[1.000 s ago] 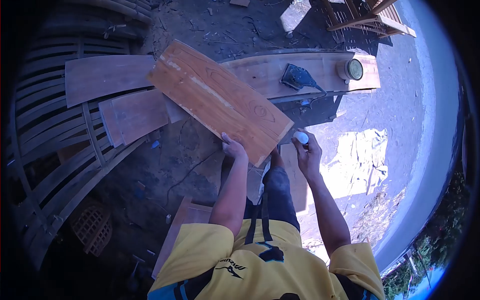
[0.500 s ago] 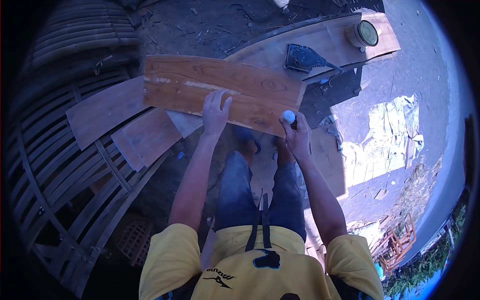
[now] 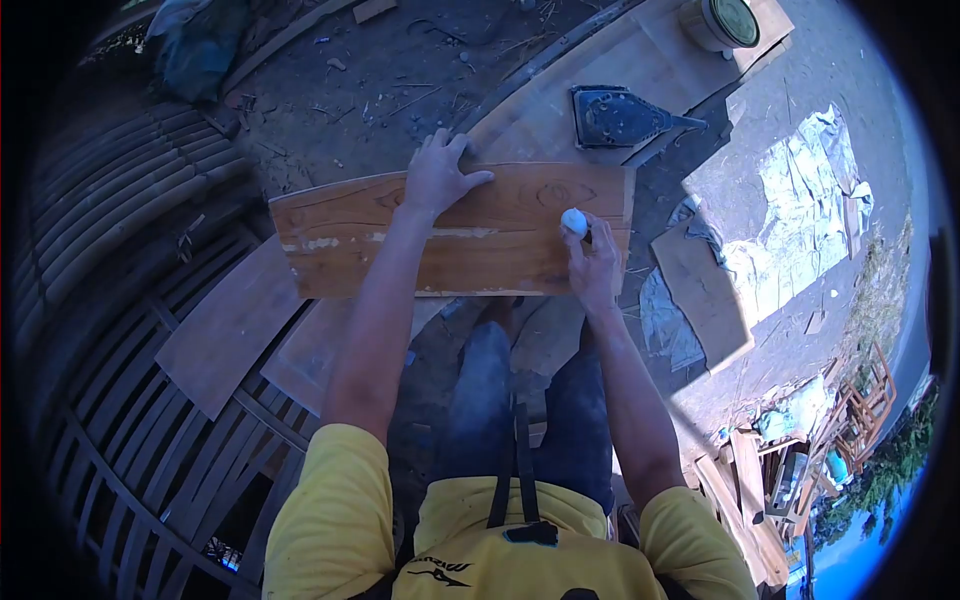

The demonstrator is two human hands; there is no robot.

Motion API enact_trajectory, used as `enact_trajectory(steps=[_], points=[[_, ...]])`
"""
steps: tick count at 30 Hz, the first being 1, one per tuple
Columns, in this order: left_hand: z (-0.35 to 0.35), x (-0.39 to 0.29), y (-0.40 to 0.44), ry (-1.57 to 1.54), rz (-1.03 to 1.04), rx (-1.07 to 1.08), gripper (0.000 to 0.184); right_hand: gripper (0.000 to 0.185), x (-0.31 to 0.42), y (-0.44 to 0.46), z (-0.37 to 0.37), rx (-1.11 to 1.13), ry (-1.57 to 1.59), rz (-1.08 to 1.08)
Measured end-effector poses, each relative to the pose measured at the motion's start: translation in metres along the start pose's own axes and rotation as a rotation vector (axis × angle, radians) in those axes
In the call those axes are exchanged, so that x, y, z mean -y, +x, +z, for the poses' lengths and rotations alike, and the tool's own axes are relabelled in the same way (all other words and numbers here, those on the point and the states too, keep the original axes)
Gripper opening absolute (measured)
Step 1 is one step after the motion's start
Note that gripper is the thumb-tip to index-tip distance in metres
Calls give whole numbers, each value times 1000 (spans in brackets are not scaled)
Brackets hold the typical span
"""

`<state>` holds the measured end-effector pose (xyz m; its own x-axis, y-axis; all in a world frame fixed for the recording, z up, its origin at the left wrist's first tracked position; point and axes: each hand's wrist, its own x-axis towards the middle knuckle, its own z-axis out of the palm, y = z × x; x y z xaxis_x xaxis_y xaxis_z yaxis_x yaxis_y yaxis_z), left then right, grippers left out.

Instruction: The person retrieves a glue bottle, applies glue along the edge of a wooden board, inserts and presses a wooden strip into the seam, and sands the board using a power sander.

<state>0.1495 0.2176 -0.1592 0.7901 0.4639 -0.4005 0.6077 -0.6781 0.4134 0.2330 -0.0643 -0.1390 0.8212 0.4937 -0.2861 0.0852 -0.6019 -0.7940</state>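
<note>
A brown wooden board (image 3: 480,250) with pale filler streaks lies crosswise in front of my legs. My left hand (image 3: 437,178) is spread over its far edge, thumb apart from the fingers. Over the board's right part, my right hand (image 3: 594,258) grips a small round white object (image 3: 574,222) between thumb and fingers. Beyond the board, a dark sander-like tool (image 3: 615,117) rests on a long plank (image 3: 545,118).
An open can (image 3: 722,24) stands on the long plank at the top right. Thin boards (image 3: 225,335) lie on a slatted bamboo frame (image 3: 130,440) at the left. White sheeting (image 3: 800,220) and scrap wood (image 3: 745,485) are on the ground at the right.
The board has turned from a steep slant to nearly level across the view. My left hand has moved from its near edge to its far edge. The white object remains in my right hand.
</note>
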Motion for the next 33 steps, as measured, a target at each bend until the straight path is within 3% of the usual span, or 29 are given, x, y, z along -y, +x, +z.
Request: enact_trajectory(steps=[2, 4, 5, 7, 8, 10, 11, 16, 20, 26, 33], points=[[-8, 15, -12, 53, -80, -20, 64, 30, -3, -1, -6, -43, 7, 38], [-14, 37, -25, 217, -326, 8, 78, 30, -12, -5, -19, -91, 9, 74], [-17, 47, -30, 216, -315, 11, 78, 31, -18, -7, -24, -113, -5, 75], [-24, 64, -39, 301, -71, 65, 81, 31, -28, -13, -34, -144, -15, 71], [-33, 67, -38, 304, -61, 57, 81, 31, -30, -16, -41, -148, 20, 98], [-61, 60, -38, 201, -91, 296, 76, 31, -26, -24, -61, -163, 54, 118], [-72, 56, -42, 203, -80, 284, 76, 31, -23, -27, -72, -183, 85, 169], [-109, 27, -113, 48, 255, 309, 44, 32, 8, -54, -137, -291, 132, 187], [-147, -11, -181, 108, 351, 96, 39, 33, 25, -82, -186, -423, 83, 179], [-187, -34, -244, 158, 290, -136, 34, 32, 73, -110, -225, -447, 128, 92], [-129, -35, -234, 175, 178, -302, 28, 32, 133, -74, -188, -161, 135, -172]])
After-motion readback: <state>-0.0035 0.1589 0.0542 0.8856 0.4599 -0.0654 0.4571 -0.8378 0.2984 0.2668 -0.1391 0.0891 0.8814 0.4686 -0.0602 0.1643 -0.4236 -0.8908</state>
